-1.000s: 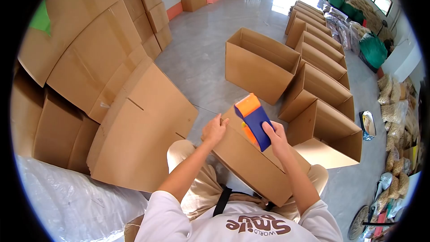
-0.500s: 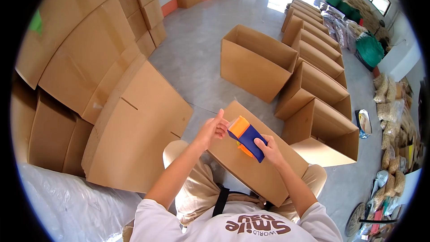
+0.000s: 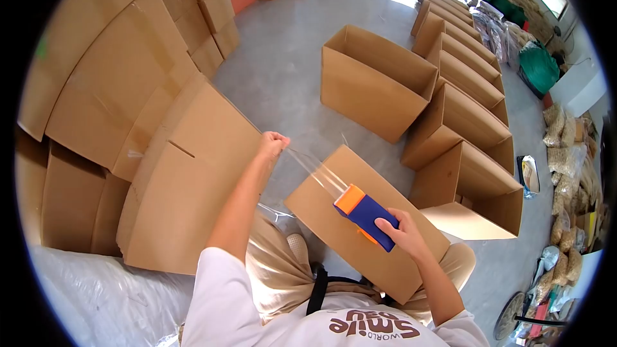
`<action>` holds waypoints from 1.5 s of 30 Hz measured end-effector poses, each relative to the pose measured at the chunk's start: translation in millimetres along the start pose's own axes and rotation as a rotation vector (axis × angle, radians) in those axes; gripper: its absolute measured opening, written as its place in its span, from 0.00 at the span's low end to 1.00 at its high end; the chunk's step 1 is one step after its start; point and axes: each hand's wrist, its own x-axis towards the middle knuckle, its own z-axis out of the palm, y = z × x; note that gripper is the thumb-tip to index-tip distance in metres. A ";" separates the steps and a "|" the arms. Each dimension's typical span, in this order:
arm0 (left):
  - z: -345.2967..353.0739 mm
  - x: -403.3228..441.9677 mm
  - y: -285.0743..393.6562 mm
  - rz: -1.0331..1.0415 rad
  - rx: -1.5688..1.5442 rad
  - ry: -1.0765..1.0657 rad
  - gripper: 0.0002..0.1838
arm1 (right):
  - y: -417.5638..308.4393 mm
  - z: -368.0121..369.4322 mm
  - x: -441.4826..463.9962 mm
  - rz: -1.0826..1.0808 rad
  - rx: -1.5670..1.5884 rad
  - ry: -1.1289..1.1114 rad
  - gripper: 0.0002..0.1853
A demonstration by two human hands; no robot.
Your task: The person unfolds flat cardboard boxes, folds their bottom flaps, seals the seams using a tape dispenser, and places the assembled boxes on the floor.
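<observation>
My right hand (image 3: 400,228) is closed around a blue and orange tape dispenser (image 3: 369,217) above a cardboard box (image 3: 379,244). From the dispenser's orange end a strip of clear tape (image 3: 316,170) stretches up and left. Its far end is pinched in my left hand (image 3: 274,143), whose fingers are closed. The box lies between my knees with a plain brown face upward. Close to my left forearm stands a stack of flattened cardboard (image 3: 212,186).
An open box (image 3: 379,99) stands ahead, and a row of open boxes (image 3: 472,199) runs along the right. Stacked cartons (image 3: 122,77) rise at left above plastic sheeting (image 3: 109,295). Filled bags (image 3: 559,167) line the right wall. White string (image 3: 276,212) lies near my left foot.
My left hand has moved left and away from the dispenser, drawing out a length of tape. The dispenser has shifted slightly down and right in my right hand.
</observation>
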 end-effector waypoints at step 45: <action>73.2 -97.5 7.5 0.277 1.223 -0.016 0.47 | 68.1 -55.7 -42.0 -0.229 -0.222 0.202 0.21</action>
